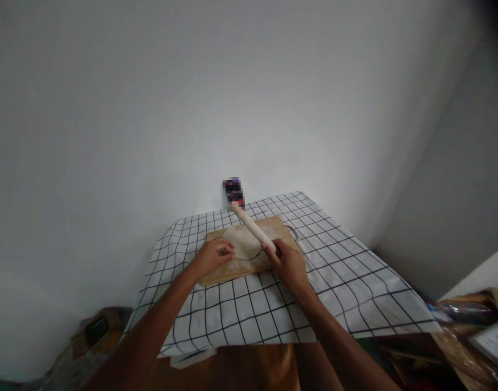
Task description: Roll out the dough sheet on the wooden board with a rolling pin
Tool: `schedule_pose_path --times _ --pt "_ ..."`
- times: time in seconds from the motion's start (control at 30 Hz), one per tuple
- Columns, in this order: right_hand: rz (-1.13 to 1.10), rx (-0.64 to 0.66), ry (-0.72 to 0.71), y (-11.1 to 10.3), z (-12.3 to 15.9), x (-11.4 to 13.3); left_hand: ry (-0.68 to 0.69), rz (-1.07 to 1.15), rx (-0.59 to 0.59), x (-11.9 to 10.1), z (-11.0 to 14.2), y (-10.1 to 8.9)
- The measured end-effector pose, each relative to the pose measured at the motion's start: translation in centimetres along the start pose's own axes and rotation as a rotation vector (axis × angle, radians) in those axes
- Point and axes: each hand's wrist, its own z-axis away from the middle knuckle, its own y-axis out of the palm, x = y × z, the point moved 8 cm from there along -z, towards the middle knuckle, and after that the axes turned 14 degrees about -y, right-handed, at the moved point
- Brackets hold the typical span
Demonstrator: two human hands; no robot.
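A flat round of pale dough (244,240) lies on a wooden cutting board (249,266). My right hand (288,262) is closed around the near end of a floured rolling pin (252,226), which slants up and away over the dough. At the dough's left edge rests my left hand (213,256), fingers curled and pinching the rim of the dough.
The board sits on a table covered by a white cloth with a black grid (346,271). A small dark object (234,192) stands at the back by the wall. Cluttered papers and packages (472,331) lie at lower right; a brown bag (98,331) at lower left.
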Motion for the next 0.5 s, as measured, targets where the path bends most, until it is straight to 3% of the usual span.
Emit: schedule_pose_path --times 0.17,0.33,0.5 --pt "-0.038 -0.003 -0.002 -0.1 0.0 0.0 -0.079 0.081 0.169 1.0 -1.5 0.6" --pt "-0.066 -0.001 -0.022 -0.1 0.1 0.1 -0.139 -0.02 0.189 1.6 -2.9 0.1" --pt "-0.085 0.004 -0.015 0.0 0.2 -0.1 -0.198 0.023 0.316 1.8 -3.3 0.5"
